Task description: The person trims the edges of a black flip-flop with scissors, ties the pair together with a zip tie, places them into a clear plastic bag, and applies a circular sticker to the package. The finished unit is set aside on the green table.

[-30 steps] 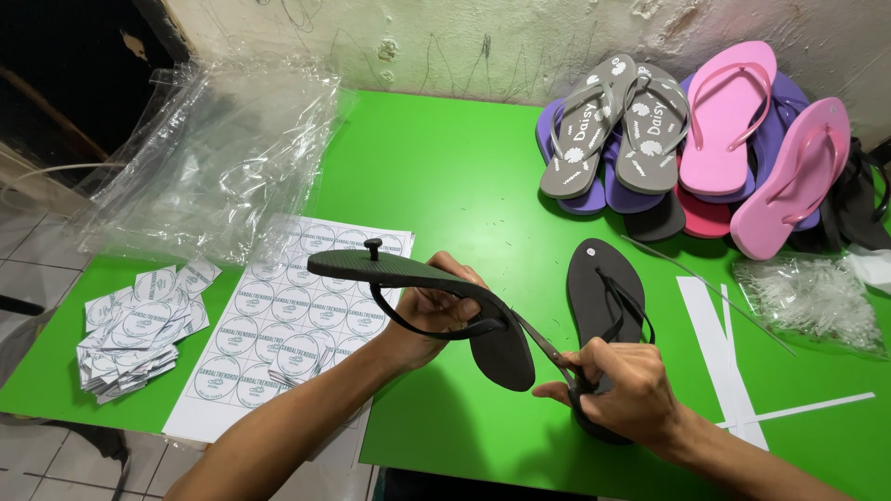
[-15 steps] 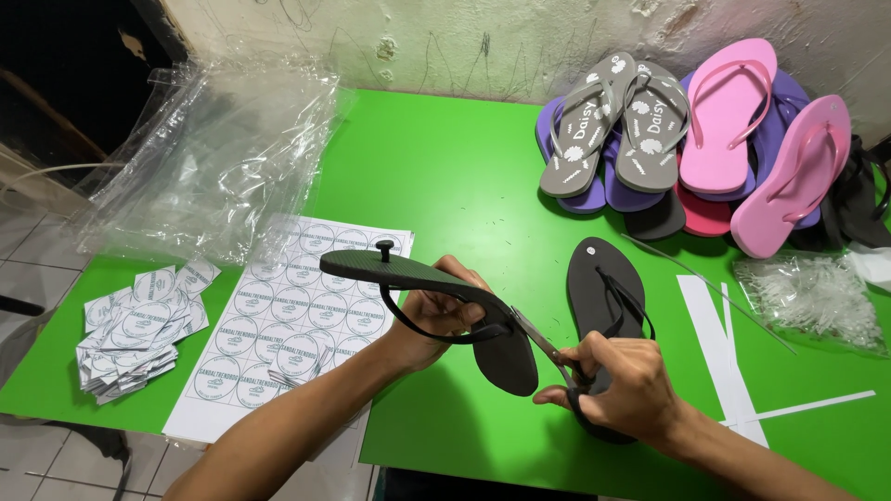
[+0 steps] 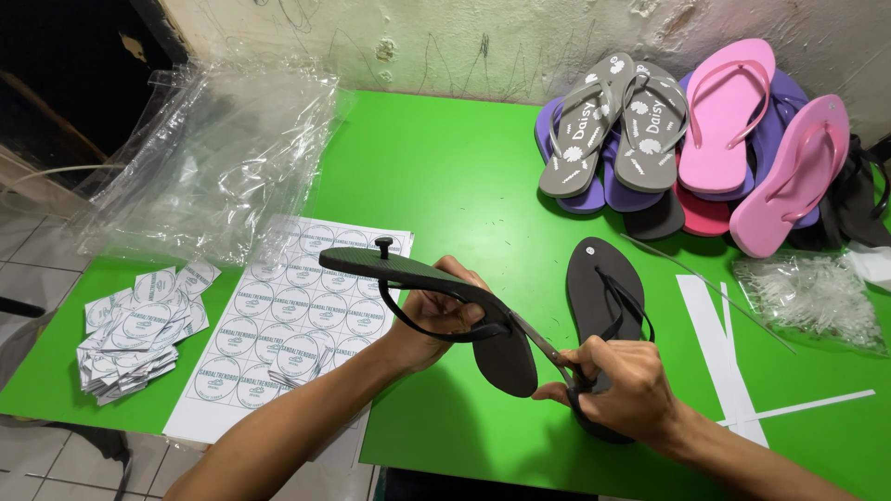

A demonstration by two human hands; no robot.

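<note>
Left hand (image 3: 434,315) grips a black rubber flip-flop (image 3: 436,297) sole-up, held above the green table (image 3: 445,176), strap hanging under the palm. Right hand (image 3: 624,390) is closed on metal scissors (image 3: 548,353), blades at the flip-flop's heel end. A second black flip-flop (image 3: 599,278) lies flat just behind the right hand. White sticker sheet (image 3: 288,315) sits left.

Sandal pile (image 3: 687,139), sticker sheet (image 3: 288,315), plastic bags (image 3: 204,158), green table (image 3: 445,176).

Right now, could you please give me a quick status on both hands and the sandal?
Left hand grips black sandal, sole up. Right hand holds scissors at its strap. Second black sandal lies flat behind; nothing in the way.
</note>
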